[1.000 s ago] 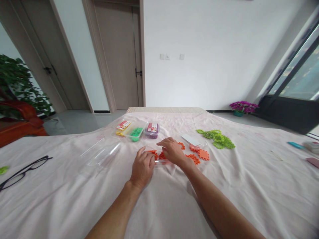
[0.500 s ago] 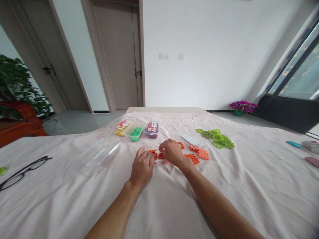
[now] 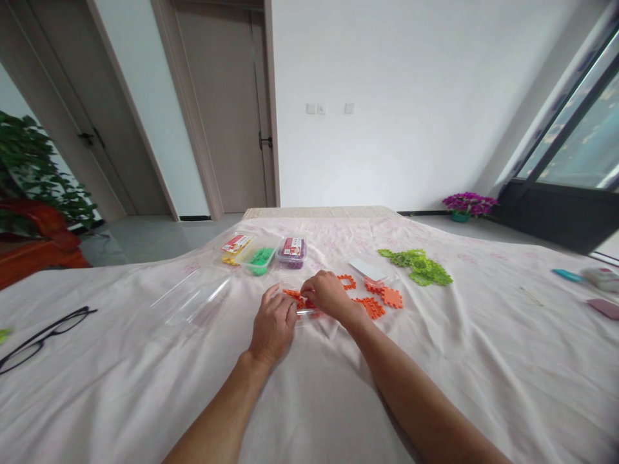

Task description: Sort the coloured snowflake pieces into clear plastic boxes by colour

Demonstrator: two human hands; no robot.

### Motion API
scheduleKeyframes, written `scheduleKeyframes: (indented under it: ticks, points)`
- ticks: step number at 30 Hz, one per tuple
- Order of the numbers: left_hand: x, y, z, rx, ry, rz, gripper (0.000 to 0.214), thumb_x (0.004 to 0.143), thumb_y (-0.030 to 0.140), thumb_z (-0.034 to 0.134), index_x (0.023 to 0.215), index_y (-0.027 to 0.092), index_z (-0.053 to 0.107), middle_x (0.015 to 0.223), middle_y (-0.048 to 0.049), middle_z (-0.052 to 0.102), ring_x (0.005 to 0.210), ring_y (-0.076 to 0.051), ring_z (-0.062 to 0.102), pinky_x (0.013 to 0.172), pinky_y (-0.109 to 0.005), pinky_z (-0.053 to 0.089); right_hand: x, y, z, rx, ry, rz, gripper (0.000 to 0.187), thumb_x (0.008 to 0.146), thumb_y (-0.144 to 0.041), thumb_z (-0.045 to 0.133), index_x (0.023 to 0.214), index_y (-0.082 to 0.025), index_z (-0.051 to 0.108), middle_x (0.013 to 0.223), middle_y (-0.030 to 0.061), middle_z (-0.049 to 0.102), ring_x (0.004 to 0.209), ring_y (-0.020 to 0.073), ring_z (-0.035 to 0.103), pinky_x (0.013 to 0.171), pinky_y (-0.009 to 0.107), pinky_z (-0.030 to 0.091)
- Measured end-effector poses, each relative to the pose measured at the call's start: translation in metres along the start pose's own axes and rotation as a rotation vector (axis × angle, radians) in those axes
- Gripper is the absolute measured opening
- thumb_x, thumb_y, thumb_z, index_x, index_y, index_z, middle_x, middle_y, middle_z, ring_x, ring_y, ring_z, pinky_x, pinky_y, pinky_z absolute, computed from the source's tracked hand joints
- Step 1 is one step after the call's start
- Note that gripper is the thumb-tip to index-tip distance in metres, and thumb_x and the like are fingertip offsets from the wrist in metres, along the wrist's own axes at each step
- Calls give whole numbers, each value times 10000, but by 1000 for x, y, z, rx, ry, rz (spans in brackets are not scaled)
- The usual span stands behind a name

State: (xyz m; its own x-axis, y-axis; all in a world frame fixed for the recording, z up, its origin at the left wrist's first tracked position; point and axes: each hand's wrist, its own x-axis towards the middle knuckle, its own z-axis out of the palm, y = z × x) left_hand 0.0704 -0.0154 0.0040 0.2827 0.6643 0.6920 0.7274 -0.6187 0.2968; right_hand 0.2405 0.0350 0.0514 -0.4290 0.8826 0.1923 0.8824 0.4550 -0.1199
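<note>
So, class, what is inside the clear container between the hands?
Orange pieces show inside the clear container. The right hand covers its right part and the left hand its left end, so anything behind them cannot be seen.

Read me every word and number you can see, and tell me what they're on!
I can't read any words or numbers.
Red-and-white label on the yellow-filled box: too small and blurred.
Similar label on the purple-filled box: too small and blurred.
</note>
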Motion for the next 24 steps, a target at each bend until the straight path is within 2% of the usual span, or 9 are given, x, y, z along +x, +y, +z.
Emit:
scheduleKeyframes:
  ticks: [5,11,17,24]
  points:
    - [0,0,-1,7,0,4,264,953,158,399,855,213,638,822,-27,651,976,-209,600,1081,-525,416,0,1,0,-53,8,-44,249,880,-265,585,1063,-307,749,980,41,755,1009,219,617,904,310,379]
    - [1,0,0,-4,-32,-6,267,957,154,391,843,202,627,812,-25,636,949,-196,594,1112,-520,380,1,0,4,-99,-9,-52,225,907,-267,552,947,-288,773,893,45,759,957,217,626,898,314,367]
    - [0,-2,2,-31,-38,4,284,962,144,372,846,198,626,812,-24,631,959,-188,599,1133,-521,360,0,-2,2,-95,-7,-102,256,937,-306,530,1098,-301,729,992,52,749,1005,207,620,897,302,361]
    - [-1,-3,2,-62,-62,-2,288,971,149,355,893,188,630,895,-47,640,1143,-216,541,1131,-512,381,-1,-4,2,-113,7,-84,233,941,-296,524,981,-274,752,927,45,753,935,199,630,900,302,356]
